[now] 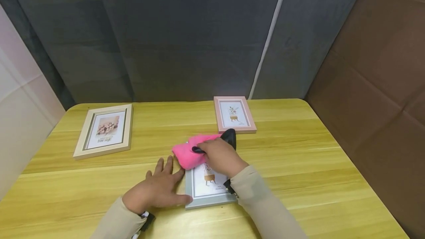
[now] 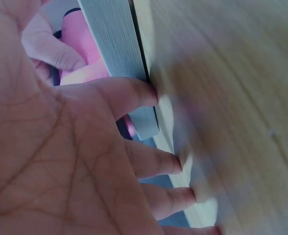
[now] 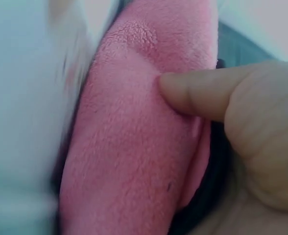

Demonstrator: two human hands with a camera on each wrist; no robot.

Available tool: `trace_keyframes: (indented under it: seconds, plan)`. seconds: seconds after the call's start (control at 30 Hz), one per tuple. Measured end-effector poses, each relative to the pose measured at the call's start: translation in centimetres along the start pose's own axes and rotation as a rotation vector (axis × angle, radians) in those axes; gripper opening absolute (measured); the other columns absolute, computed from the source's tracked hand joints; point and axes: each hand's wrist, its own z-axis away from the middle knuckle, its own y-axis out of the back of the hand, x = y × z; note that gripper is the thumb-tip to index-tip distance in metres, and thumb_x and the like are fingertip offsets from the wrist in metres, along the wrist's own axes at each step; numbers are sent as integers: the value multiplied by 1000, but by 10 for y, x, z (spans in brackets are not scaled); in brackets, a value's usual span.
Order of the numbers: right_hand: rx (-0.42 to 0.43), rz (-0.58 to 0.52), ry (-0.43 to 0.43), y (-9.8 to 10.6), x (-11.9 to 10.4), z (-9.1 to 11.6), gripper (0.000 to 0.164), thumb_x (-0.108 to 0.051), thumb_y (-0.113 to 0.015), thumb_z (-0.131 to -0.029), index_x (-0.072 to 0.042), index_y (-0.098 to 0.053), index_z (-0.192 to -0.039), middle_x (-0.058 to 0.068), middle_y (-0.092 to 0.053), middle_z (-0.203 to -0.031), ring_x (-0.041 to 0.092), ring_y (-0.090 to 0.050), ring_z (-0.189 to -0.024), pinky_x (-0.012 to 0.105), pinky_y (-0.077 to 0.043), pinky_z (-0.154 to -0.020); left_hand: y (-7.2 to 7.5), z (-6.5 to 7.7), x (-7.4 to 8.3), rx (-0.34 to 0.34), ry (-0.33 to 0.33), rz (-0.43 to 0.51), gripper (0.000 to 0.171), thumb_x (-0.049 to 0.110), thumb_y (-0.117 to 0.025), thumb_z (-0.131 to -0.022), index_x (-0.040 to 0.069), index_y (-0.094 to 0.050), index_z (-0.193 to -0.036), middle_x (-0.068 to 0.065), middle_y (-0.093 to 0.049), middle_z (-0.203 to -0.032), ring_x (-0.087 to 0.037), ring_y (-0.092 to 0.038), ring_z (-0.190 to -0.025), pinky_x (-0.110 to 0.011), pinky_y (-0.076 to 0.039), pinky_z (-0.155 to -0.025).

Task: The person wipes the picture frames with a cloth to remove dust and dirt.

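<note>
counter (image 1: 299, 158): it is carrying all the things here;
cream frame (image 1: 106, 131): it is lying at the far left, showing flowers;
grey frame (image 1: 207, 183): it is lying in the near middle, its top part hiding under the pink and black cloth (image 1: 189, 155);
pink frame (image 1: 234, 114): it is lying at the back, close behind the cloth;
left hand (image 1: 157, 189): it is spreading its fingers beside the grey frame; its thumb is touching the near left corner;
right hand (image 1: 220, 156): it is pinching the cloth;
wiping well: the right hand seems to be wiping, so it should be keeping the cloth flat, rubbing softly and reaching each corner; the left hand should be holding the edge still;
counting: three frames are lying here; two hands are working; one cloth is helping.
</note>
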Motion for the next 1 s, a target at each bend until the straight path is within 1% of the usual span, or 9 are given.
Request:
trace_keyframes:
  seconds: [0.1,0.2,0.37,0.53,0.6,0.7,0.8,0.87,1.0]
  plan:
    - [-19,-32,30,0,-10,0,39,-18,-63,-99,-17,-61,-137,0,-65,-130,20,-59,-120,37,-40,-108,-1,0,-1,14,-12,12,99,70,-67,-76,8,-44,-150,-39,-10,-155,-67,-8,-136,-87,-17,-89]
    - [-25,-51,10,3,-12,3,39,-17,-63,-98,-18,-62,-137,0,-65,-130,20,-59,-120,38,-41,-108,-1,0,-1,15,-14,8,99,70,-67,-76,8,-44,-150,-39,-10,-155,-67,-8,-136,-87,-18,-89]
    - [-16,-31,-88,12,2,8,36,-14,-64,-96,-17,-66,-132,3,-67,-126,24,-60,-115,41,-44,-104,0,0,0,-2,-1,-6,101,71,-66,-76,6,-42,-150,-41,-12,-154,-65,-8,-137,-86,-17,-91]
    - [1,-40,-228,19,24,12,34,-10,-65,-95,-14,-68,-129,6,-66,-119,23,-57,-99,38,-50,-93,0,1,0,-10,6,9,102,71,-66,-77,6,-40,-152,-41,-11,-155,-63,-6,-139,-85,-15,-94]
    - [2,-37,-253,19,28,11,34,-9,-65,-95,-14,-68,-129,6,-66,-119,22,-56,-97,37,-50,-92,0,0,0,-7,4,9,102,70,-66,-77,6,-40,-152,-41,-11,-154,-64,-6,-139,-85,-15,-94]
    - [-6,-7,-207,14,23,7,36,-11,-65,-96,-14,-66,-131,5,-65,-125,22,-59,-106,38,-48,-98,0,0,-1,-3,8,-5,102,71,-66,-76,6,-41,-151,-41,-12,-154,-63,-8,-139,-85,-17,-94]
    - [-14,4,-101,7,9,2,39,-16,-66,-96,-15,-64,-135,4,-65,-129,23,-60,-117,39,-43,-105,-1,0,-2,-1,11,-12,102,72,-66,-76,6,-42,-151,-40,-12,-154,-64,-8,-139,-85,-17,-93]
    - [-17,-25,-46,4,0,0,39,-18,-67,-96,-14,-63,-135,3,-66,-128,23,-60,-118,39,-43,-106,-1,0,-3,-1,7,-7,102,71,-66,-76,6,-43,-150,-40,-11,-155,-64,-8,-138,-85,-17,-93]
    - [-16,-81,-30,4,-6,1,38,-18,-66,-96,-16,-64,-134,0,-68,-124,18,-62,-115,37,-44,-104,-2,0,-2,5,-2,2,101,71,-66,-76,6,-43,-150,-40,-10,-155,-65,-8,-138,-86,-17,-92]
